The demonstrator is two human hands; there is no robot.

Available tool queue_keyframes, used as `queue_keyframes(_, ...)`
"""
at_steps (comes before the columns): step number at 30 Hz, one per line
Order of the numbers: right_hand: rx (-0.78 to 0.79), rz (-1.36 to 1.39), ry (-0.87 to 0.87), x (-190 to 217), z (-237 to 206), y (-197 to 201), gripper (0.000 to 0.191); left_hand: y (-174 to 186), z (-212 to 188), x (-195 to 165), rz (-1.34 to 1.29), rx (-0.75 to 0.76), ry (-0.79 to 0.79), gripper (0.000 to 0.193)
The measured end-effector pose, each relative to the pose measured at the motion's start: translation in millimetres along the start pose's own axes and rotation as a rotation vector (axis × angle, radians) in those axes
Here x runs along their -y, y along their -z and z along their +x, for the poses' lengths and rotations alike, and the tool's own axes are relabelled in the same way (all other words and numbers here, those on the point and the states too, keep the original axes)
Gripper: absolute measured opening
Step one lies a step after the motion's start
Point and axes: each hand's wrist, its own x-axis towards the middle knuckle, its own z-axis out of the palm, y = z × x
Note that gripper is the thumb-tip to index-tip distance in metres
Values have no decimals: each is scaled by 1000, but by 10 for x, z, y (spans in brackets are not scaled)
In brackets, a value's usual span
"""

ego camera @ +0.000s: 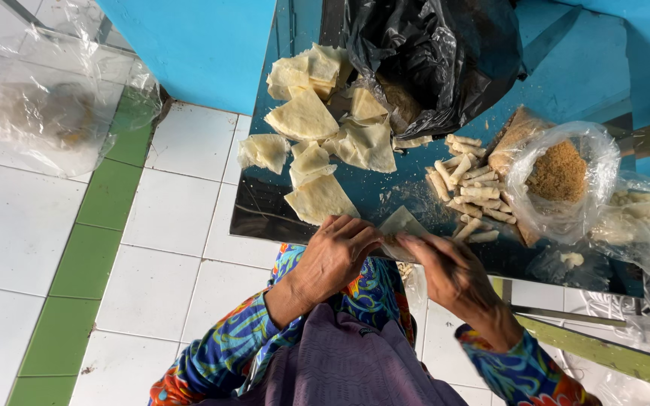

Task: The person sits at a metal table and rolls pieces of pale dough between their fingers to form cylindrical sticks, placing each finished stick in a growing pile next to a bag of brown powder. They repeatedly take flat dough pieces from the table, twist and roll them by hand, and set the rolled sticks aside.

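My left hand (336, 256) and my right hand (449, 271) meet at the near edge of a dark glossy tabletop (265, 210). Both pinch a pale, thin pastry wrapper (402, 224) that is partly folded between the fingertips. Just past it lie several flat triangular wrappers (317, 197) spread over the table. To the right sits a heap of small rolled pastry sticks (468, 188). A clear plastic bag of brown crumbly filling (560, 171) stands open beside the rolls.
A black plastic bag (430, 53) slumps at the back of the table. More clear bags (641, 218) lie at the right, another (39, 105) on the white and green tiled floor at left. A blue wall (197, 45) rises behind.
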Motion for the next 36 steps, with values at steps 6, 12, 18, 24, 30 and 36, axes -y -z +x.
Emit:
queue_keyframes(6,12,246,-564,107,36,167,52,-18,8,-69,31,-11,0,15)
queue_keyframes(12,57,181,-514,150,238,203,61,-5,-20,-170,41,13,-52,43)
queue_keyframes(18,104,358,-567,139,327,298,57,-26,-39,-189,95,96,-57,54)
queue_keyframes(24,145,421,-599,191,257,247,51,-13,37,-103,258,111,-259,36)
queue_keyframes(30,156,112,-320,207,182,86,65,-81,199,-23,310,100,-348,34)
queue_keyframes(36,310,505,-644,-130,429,71,57,-156,292,-89,253,64,-137,26)
